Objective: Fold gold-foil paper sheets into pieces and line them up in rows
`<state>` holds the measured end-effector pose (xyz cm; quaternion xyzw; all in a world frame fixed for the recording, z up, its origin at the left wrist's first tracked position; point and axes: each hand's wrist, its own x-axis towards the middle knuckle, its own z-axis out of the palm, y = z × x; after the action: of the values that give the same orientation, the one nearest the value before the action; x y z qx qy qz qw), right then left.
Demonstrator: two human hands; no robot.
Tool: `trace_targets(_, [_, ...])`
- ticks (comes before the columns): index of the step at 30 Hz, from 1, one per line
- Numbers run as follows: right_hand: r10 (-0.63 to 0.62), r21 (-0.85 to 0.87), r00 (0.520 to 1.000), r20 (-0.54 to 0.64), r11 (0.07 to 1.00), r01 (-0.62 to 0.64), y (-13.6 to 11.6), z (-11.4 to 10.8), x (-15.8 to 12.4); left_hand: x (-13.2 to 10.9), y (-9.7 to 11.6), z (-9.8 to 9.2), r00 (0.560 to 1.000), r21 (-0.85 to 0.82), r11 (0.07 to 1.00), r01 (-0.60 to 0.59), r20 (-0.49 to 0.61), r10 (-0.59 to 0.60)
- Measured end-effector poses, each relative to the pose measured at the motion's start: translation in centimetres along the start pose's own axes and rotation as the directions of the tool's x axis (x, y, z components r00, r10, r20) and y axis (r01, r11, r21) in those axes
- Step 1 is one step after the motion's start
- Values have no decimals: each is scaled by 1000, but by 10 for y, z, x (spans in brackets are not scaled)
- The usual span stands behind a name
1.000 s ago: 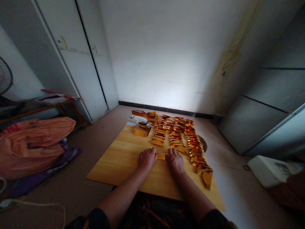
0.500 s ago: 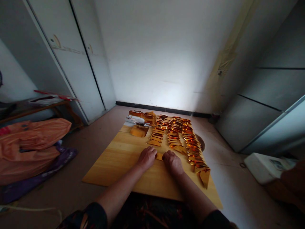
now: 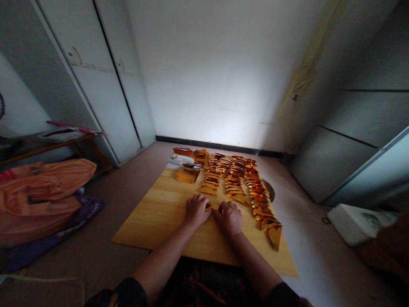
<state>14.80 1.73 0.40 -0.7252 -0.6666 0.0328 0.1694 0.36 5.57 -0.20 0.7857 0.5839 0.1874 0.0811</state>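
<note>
Both hands meet over the middle of a wooden board [image 3: 153,221]. My left hand [image 3: 197,209] is closed on one end of a small piece of gold foil paper [image 3: 209,209], and my right hand [image 3: 229,216] is closed on the other end. Most of that piece is hidden by the fingers. Just beyond them stand rows of folded gold paper pieces [image 3: 234,181], shiny and packed close together. A flat gold foil sheet [image 3: 186,175] lies at the board's far left, beyond my left hand.
Behind the flat sheet are a white package [image 3: 182,160] and stacked gold paper [image 3: 200,157]. An orange bag [image 3: 41,196] lies on the floor at left. A white box [image 3: 354,224] stands at right. Grey cabinets [image 3: 96,81] and a wall [image 3: 211,72] enclose the area.
My hands have come closer together, with the right one shifting slightly left. Less of the gold foil paper shows between them.
</note>
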Motion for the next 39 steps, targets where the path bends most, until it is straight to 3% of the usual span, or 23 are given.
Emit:
trace_targets(9, [47,45,998,30,998,-48,0,-1,2,-1,-1,-1,1000,-11,1000,20,18,-19])
trace_targets(19, [-15,203,997,81,979,-2,14,-4,2,-1,-13,-2,998,-66,996,-53,23,54])
trace_targets(27, [-51,225,994,100,974,27,21,0,5,0,-28,3,993,-117,988,-104,38,109])
trace_targets(39, [-46,243,996,80,970,25,30,9,11,0,-33,6,991,-139,984,-111,63,120])
